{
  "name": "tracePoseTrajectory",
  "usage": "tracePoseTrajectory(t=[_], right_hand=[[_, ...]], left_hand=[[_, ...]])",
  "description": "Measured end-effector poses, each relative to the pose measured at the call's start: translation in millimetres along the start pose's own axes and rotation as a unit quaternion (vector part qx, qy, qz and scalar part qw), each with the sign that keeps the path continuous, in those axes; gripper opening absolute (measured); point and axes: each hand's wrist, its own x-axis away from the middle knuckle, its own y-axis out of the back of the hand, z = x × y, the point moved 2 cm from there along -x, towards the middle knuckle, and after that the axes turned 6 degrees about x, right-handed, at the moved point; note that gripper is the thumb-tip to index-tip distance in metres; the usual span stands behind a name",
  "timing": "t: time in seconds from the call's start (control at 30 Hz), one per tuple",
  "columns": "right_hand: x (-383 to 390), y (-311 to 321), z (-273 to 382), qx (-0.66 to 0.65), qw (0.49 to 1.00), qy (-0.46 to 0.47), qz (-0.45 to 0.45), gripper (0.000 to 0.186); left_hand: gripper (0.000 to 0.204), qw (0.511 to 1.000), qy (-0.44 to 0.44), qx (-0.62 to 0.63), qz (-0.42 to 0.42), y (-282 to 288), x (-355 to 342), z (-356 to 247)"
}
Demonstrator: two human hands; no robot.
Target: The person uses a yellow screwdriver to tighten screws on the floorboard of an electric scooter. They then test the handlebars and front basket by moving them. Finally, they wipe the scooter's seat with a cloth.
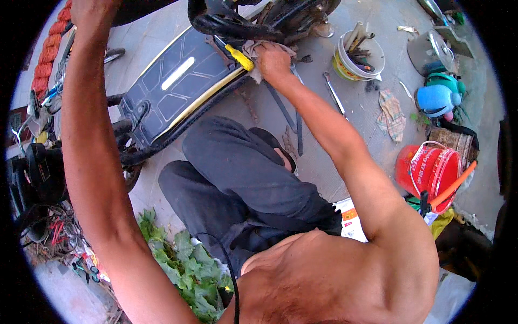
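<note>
At the scooter's front end, my right hand [273, 60] is closed on a crumpled grey-brown rag [253, 49], just below a black curved scooter part [226, 24]. A yellow-handled tool [239, 57] with a metal shaft lies beside the rag, over the edge of the dark footboard [181, 81]. My left arm reaches up along the left side. Its hand [96, 9] is cut off by the upper edge, so the fingers are hidden. Long dark metal bars [288, 110] lie on the ground below my right hand.
To the right are a white bucket of tools [359, 54], a wrench [335, 94], a patterned cloth [390, 115], a red bucket [429, 170], a blue container [437, 100] and a metal pot [430, 51]. Green leaves [186, 270] lie by my left knee. Bicycle parts crowd the left.
</note>
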Motion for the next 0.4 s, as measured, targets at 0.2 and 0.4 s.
tracePoseTrajectory(t=[0.2, 0.4], right_hand=[[20.2, 23.1, -15.3, 0.006, 0.988, -0.126, 0.09, 0.024], [-16.9, 110.9, -38.3, -0.119, 0.967, -0.199, -0.104, 0.029]], left_hand=[[0.048, 1.0, -0.021, -0.003, -0.012, -20.1, -9.9, 30.7], [0.057, 0.993, 0.106, 0.056, 0.013, -14.4, -8.2, 29.5]])
